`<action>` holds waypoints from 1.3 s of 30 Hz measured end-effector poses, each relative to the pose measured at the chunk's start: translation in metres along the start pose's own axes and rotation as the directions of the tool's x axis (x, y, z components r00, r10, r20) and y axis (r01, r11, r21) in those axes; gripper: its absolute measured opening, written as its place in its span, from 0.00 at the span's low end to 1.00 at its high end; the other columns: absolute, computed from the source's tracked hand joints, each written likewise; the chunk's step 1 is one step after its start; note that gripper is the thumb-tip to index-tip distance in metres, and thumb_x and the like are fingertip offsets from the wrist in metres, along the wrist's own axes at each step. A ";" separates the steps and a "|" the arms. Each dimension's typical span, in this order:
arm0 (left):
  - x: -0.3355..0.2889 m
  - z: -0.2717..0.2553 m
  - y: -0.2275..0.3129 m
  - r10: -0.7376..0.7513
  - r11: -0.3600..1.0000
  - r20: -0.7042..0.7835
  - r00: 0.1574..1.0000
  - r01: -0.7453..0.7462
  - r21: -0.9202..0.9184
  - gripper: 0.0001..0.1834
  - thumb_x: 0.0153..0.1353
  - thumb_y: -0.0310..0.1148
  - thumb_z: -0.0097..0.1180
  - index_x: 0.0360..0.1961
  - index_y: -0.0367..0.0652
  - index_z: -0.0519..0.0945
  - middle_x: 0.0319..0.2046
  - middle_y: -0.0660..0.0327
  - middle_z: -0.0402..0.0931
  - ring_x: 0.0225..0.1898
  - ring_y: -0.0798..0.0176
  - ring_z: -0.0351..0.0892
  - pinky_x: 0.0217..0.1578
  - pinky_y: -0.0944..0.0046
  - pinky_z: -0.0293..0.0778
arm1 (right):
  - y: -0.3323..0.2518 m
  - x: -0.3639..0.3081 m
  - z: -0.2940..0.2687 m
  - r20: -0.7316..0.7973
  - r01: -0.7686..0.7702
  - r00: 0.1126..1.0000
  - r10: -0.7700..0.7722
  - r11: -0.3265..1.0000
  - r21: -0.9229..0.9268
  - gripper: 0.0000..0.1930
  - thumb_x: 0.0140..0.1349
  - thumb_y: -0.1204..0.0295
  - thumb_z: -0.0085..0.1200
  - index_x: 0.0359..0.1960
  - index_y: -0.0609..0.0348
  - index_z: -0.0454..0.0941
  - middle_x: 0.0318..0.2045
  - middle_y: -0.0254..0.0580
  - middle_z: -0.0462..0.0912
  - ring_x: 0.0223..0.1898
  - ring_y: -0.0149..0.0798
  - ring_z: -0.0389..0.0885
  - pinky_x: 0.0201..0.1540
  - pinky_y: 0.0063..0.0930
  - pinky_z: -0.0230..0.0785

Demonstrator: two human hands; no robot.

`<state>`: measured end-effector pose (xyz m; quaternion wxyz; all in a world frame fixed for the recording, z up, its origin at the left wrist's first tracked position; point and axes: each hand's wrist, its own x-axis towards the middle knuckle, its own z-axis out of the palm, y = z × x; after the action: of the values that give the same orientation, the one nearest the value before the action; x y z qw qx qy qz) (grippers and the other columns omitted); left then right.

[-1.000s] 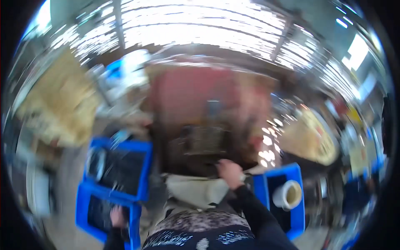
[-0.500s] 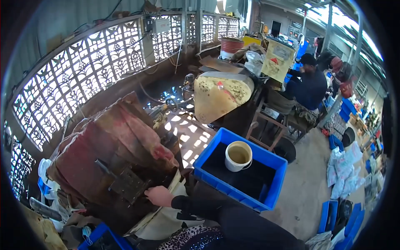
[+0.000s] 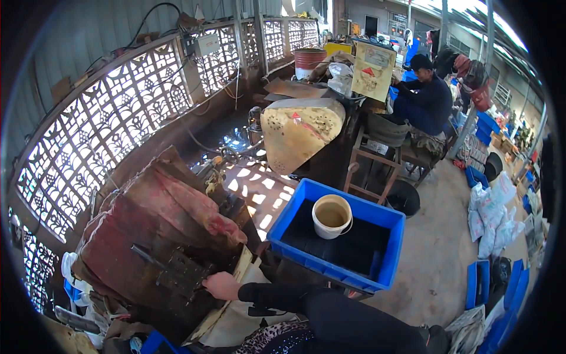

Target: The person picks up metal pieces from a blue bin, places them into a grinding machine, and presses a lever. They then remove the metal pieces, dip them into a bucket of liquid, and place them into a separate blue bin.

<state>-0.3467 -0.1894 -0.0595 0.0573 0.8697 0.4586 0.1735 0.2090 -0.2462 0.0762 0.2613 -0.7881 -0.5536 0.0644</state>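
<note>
My right hand [image 3: 222,286] reaches in from the lower right in a black sleeve. Its fingers are curled closed at the right edge of a dark, greasy metal block [image 3: 184,276] with a short bar sticking out on its left. What the fingertips hold, if anything, is too small to make out. The block sits in a grimy machine, below a stained red-brown cloth cover [image 3: 150,221]. A pale sheet [image 3: 236,312] lies under my wrist. My left hand is out of view.
To the right stands a blue tub [image 3: 386,259] with dark contents and a cream bucket [image 3: 331,217] in it. A yellowish machine guard [image 3: 300,133] is beyond. Farther back a co-worker [image 3: 427,100] sits at another machine. White sacks [image 3: 492,215] lie on the floor at right.
The whole view has shifted slightly, with the co-worker and far machines now more to the left. My right hand stays at the metal block's edge, its fingers still curled.
</note>
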 end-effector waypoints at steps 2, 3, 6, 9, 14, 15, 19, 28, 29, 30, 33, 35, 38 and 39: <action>0.010 -0.013 0.024 -0.063 0.996 -0.043 0.997 0.060 -0.070 0.17 0.63 0.37 0.50 0.45 0.35 0.79 0.32 0.52 0.81 0.30 0.56 0.76 0.33 0.58 0.74 | 0.000 -0.001 -0.002 -0.003 0.001 1.000 -0.001 1.000 0.007 0.08 0.58 0.66 0.52 0.33 0.57 0.78 0.28 0.47 0.80 0.32 0.52 0.81 0.33 0.46 0.74; 0.015 -0.021 0.036 -0.096 0.990 -0.063 0.993 0.089 -0.106 0.17 0.64 0.37 0.50 0.45 0.35 0.79 0.32 0.52 0.81 0.30 0.57 0.76 0.33 0.58 0.74 | 0.000 -0.001 -0.002 -0.005 0.003 1.000 -0.003 1.000 0.011 0.08 0.58 0.66 0.53 0.33 0.57 0.79 0.28 0.47 0.80 0.32 0.52 0.82 0.32 0.46 0.74; 0.038 -0.040 0.074 -0.192 0.962 -0.114 0.975 0.164 -0.218 0.17 0.66 0.37 0.49 0.45 0.34 0.79 0.32 0.52 0.80 0.29 0.57 0.75 0.32 0.59 0.73 | -0.001 -0.001 -0.006 -0.007 -0.009 1.000 0.009 1.000 0.013 0.08 0.58 0.66 0.53 0.33 0.57 0.79 0.27 0.47 0.80 0.32 0.52 0.82 0.32 0.46 0.74; 0.067 -0.061 0.114 -0.276 0.918 -0.149 0.949 0.214 -0.335 0.17 0.68 0.38 0.49 0.45 0.34 0.79 0.31 0.52 0.80 0.28 0.58 0.75 0.31 0.60 0.73 | -0.001 -0.004 -0.008 -0.011 -0.031 0.999 0.031 1.000 0.002 0.08 0.57 0.67 0.53 0.32 0.57 0.79 0.27 0.48 0.80 0.32 0.52 0.82 0.32 0.46 0.74; 0.120 -0.104 0.191 -0.431 0.807 -0.197 0.881 0.279 -0.520 0.17 0.71 0.38 0.48 0.45 0.33 0.79 0.30 0.52 0.79 0.27 0.59 0.73 0.29 0.62 0.72 | -0.009 0.000 -0.011 -0.003 -0.055 0.998 0.055 0.998 0.015 0.08 0.53 0.68 0.53 0.30 0.57 0.81 0.27 0.49 0.82 0.33 0.53 0.82 0.35 0.46 0.76; 0.139 -0.112 0.214 -0.377 0.777 -0.198 0.905 0.192 -0.600 0.18 0.71 0.38 0.48 0.45 0.31 0.79 0.29 0.53 0.78 0.27 0.60 0.72 0.29 0.63 0.71 | -0.008 0.000 -0.013 -0.004 -0.073 0.997 0.073 0.997 0.027 0.08 0.52 0.69 0.54 0.30 0.57 0.81 0.27 0.50 0.82 0.33 0.53 0.83 0.36 0.46 0.76; 0.206 -0.109 0.266 -0.222 0.631 -0.109 0.969 0.058 -0.773 0.18 0.71 0.37 0.46 0.46 0.29 0.78 0.28 0.55 0.77 0.26 0.60 0.71 0.29 0.62 0.71 | -0.005 -0.003 -0.015 -0.059 -0.088 0.994 0.092 0.993 0.080 0.08 0.51 0.69 0.54 0.30 0.57 0.81 0.29 0.51 0.82 0.35 0.54 0.82 0.38 0.46 0.76; 0.280 0.024 0.219 0.089 0.835 -0.063 0.994 -0.109 -0.540 0.14 0.66 0.25 0.44 0.50 0.37 0.77 0.20 0.63 0.71 0.19 0.69 0.69 0.21 0.67 0.67 | 0.004 0.004 -0.008 -0.115 -0.105 0.986 0.124 0.982 0.159 0.10 0.54 0.65 0.56 0.32 0.57 0.80 0.27 0.51 0.80 0.34 0.56 0.81 0.37 0.48 0.75; 0.280 0.028 0.215 0.087 0.835 -0.063 0.994 -0.107 -0.540 0.14 0.66 0.25 0.44 0.50 0.37 0.77 0.20 0.63 0.71 0.19 0.69 0.69 0.21 0.67 0.67 | 0.009 0.007 -0.007 -0.126 -0.107 0.983 0.132 0.976 0.191 0.10 0.55 0.64 0.56 0.31 0.58 0.79 0.27 0.51 0.80 0.34 0.56 0.81 0.37 0.49 0.74; 0.279 0.024 0.219 0.062 0.852 -0.012 0.998 -0.059 -0.521 0.14 0.65 0.25 0.44 0.49 0.36 0.77 0.20 0.60 0.72 0.20 0.65 0.71 0.22 0.64 0.68 | 0.011 0.011 -0.005 -0.132 -0.106 0.981 0.138 0.969 0.225 0.11 0.55 0.64 0.55 0.31 0.59 0.79 0.27 0.52 0.80 0.34 0.57 0.81 0.37 0.49 0.74; 0.278 0.020 0.215 -0.001 0.883 0.093 0.996 0.045 -0.468 0.14 0.63 0.25 0.45 0.47 0.35 0.77 0.20 0.54 0.75 0.23 0.58 0.75 0.25 0.59 0.69 | 0.001 0.031 -0.015 -0.145 -0.149 0.970 0.198 0.945 0.292 0.11 0.55 0.64 0.54 0.30 0.60 0.79 0.28 0.54 0.80 0.35 0.57 0.80 0.38 0.50 0.74; 0.281 0.035 0.197 0.051 0.903 0.094 0.994 -0.006 -0.430 0.14 0.62 0.25 0.45 0.46 0.36 0.78 0.21 0.51 0.75 0.24 0.52 0.76 0.26 0.55 0.70 | -0.017 0.055 -0.033 -0.181 -0.143 0.960 0.212 0.932 0.333 0.11 0.54 0.65 0.53 0.29 0.61 0.79 0.29 0.55 0.80 0.36 0.58 0.80 0.39 0.50 0.74; 0.271 0.011 0.217 0.134 0.941 0.043 0.990 -0.114 -0.320 0.12 0.61 0.26 0.45 0.42 0.37 0.79 0.22 0.45 0.75 0.26 0.42 0.76 0.28 0.48 0.69 | -0.045 0.099 -0.060 -0.334 0.005 0.934 0.125 0.931 0.364 0.10 0.53 0.67 0.51 0.28 0.60 0.79 0.29 0.57 0.80 0.35 0.60 0.79 0.38 0.51 0.73; 0.271 0.007 0.220 0.103 0.942 0.049 0.993 -0.082 -0.324 0.12 0.61 0.27 0.45 0.42 0.38 0.79 0.23 0.45 0.75 0.26 0.42 0.76 0.28 0.49 0.69 | -0.055 0.114 -0.069 -0.372 0.044 0.923 0.096 0.936 0.350 0.08 0.51 0.68 0.51 0.27 0.59 0.79 0.27 0.56 0.80 0.32 0.59 0.78 0.36 0.51 0.72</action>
<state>-0.0326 -0.0933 0.0582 0.2052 0.8745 0.3806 0.2199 0.2327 -0.1529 0.1827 0.5002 -0.7332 -0.4606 0.0105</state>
